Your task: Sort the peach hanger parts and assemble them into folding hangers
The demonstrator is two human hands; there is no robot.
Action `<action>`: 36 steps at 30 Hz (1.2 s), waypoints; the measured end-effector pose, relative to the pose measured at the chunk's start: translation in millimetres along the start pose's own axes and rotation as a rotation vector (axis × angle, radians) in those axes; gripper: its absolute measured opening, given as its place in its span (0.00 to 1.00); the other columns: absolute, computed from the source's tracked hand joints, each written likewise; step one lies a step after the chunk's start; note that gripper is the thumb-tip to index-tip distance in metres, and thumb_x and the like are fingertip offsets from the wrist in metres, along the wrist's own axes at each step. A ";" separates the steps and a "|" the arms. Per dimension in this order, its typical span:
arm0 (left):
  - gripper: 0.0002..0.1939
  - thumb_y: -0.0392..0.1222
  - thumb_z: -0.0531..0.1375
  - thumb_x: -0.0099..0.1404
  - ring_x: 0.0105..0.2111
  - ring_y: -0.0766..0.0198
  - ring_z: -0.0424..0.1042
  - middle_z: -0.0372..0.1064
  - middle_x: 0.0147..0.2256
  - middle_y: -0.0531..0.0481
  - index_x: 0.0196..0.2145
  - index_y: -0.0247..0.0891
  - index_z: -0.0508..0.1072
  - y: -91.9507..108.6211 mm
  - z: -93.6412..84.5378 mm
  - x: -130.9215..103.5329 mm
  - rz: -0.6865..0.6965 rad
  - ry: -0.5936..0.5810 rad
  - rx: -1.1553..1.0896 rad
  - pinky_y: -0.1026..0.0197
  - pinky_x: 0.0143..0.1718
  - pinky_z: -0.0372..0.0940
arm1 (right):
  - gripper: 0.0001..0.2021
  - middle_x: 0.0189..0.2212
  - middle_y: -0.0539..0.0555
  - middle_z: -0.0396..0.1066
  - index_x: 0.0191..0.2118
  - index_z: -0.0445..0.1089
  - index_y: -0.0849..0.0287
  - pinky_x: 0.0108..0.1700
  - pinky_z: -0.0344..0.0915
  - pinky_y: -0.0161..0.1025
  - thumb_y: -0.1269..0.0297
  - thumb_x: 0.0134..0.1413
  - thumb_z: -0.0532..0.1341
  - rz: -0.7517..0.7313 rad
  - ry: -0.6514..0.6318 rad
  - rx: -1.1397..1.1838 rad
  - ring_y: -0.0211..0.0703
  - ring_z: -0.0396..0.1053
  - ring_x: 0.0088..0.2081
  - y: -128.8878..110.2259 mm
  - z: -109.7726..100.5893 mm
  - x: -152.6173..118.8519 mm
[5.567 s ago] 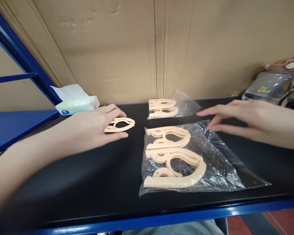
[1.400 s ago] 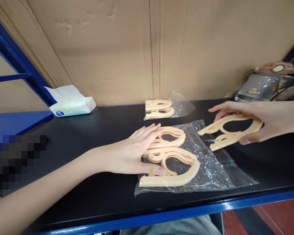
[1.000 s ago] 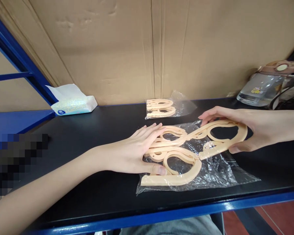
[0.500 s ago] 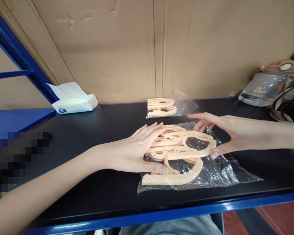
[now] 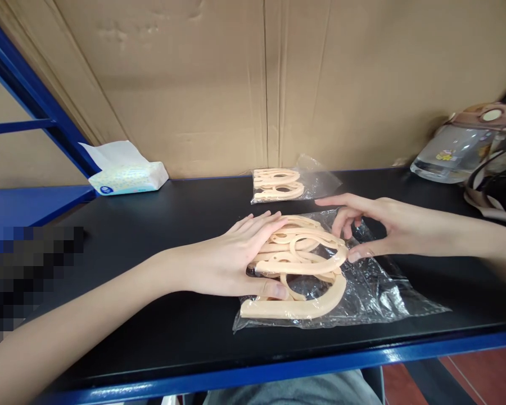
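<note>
Fingers (image 5: 263, 232) spread on left hand (image 5: 219, 264), loosely parted on right hand (image 5: 398, 225); overlapping cream, curved plastic hangers (image 5: 303, 268) could snag together, tearing the clear, crinkled plastic bag (image 5: 373, 298).

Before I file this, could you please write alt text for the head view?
Left hand lies on a clear bag of curved cream pieces; the right hand is beside the uppermost piece. Behind sit a smaller filled bag, a tissue pack (left) and a bottle (right).
</note>
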State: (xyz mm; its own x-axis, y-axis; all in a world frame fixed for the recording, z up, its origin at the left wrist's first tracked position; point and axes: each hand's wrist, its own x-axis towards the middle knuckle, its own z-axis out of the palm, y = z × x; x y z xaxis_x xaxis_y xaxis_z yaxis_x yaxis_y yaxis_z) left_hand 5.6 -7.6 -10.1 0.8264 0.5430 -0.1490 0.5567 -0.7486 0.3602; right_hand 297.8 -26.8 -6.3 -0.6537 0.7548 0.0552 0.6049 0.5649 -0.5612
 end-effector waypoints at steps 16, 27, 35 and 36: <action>0.48 0.68 0.55 0.58 0.67 0.42 0.30 0.30 0.69 0.43 0.67 0.46 0.40 0.4 -0.7 0.2 0.021 0.023 0.053 0.37 0.63 0.37 | 0.35 0.23 0.43 0.64 0.65 0.50 0.50 0.28 0.59 0.34 0.53 0.53 0.62 0.003 0.047 -0.013 0.35 0.61 0.24 5.6 8.9 7.4; 0.31 0.55 0.54 0.65 0.65 0.50 0.45 0.51 0.64 0.45 0.62 0.38 0.59 37.3 13.3 24.3 0.265 0.192 0.089 0.46 0.63 0.48 | 0.34 0.25 0.48 0.69 0.63 0.52 0.55 0.30 0.62 0.38 0.48 0.53 0.59 0.333 0.043 0.082 0.40 0.66 0.28 36.0 -19.0 -0.6; 0.27 0.51 0.55 0.62 0.64 0.44 0.45 0.52 0.63 0.41 0.59 0.43 0.64 47.9 19.5 37.5 0.269 0.219 0.149 0.37 0.61 0.48 | 0.32 0.20 0.45 0.67 0.62 0.54 0.58 0.20 0.54 0.31 0.62 0.52 0.62 0.332 0.182 0.584 0.31 0.57 0.19 18.3 -12.9 9.1; 0.28 0.51 0.54 0.63 0.65 0.44 0.43 0.48 0.65 0.42 0.60 0.44 0.63 46.6 19.0 37.4 0.288 0.199 0.143 0.36 0.61 0.46 | 0.32 0.21 0.46 0.68 0.62 0.55 0.59 0.20 0.56 0.31 0.62 0.52 0.63 0.319 0.217 0.642 0.32 0.59 0.19 16.1 -11.1 10.4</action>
State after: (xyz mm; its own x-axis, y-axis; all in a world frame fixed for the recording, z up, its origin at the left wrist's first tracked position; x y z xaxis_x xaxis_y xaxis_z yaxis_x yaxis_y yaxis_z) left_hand 64.1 -29.4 -16.5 0.9264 0.3548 0.1264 0.3212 -0.9195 0.2267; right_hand 305.8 -6.1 -5.6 -0.3468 0.9356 -0.0665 0.3221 0.0523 -0.9453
